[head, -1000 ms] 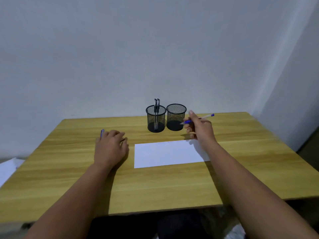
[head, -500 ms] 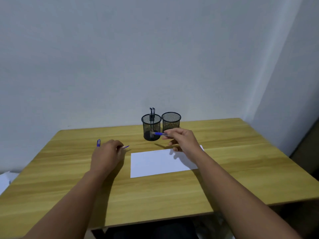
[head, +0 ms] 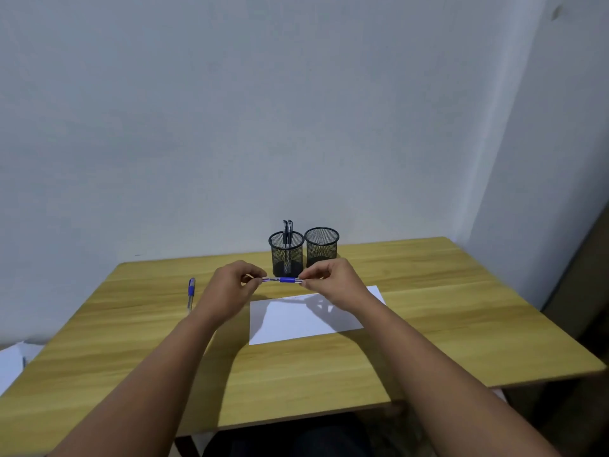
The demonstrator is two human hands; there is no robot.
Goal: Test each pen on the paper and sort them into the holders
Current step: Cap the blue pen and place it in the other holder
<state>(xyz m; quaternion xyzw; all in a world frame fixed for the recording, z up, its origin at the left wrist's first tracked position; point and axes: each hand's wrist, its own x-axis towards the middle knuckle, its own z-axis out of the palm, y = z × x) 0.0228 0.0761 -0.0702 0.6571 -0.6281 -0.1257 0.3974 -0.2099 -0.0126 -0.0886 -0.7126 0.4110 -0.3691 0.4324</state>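
Both hands now pinch the blue pen (head: 286, 280), left hand (head: 230, 291) risen from table, right hand (head: 333, 281).

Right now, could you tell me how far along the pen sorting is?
Two dark pens already stand in the left holder; the right holder looks empty. Both hands, left hand and right hand, hold a blue pen above the paper. Another blue pen waits on the table.

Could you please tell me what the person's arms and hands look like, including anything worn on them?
Both forearms are bare up to the bottom edge of the picture: no sleeves show. The left hand and right hand wear no gloves, and no watch, bracelet or ring shows on wrists or fingers. No markings show on either arm.
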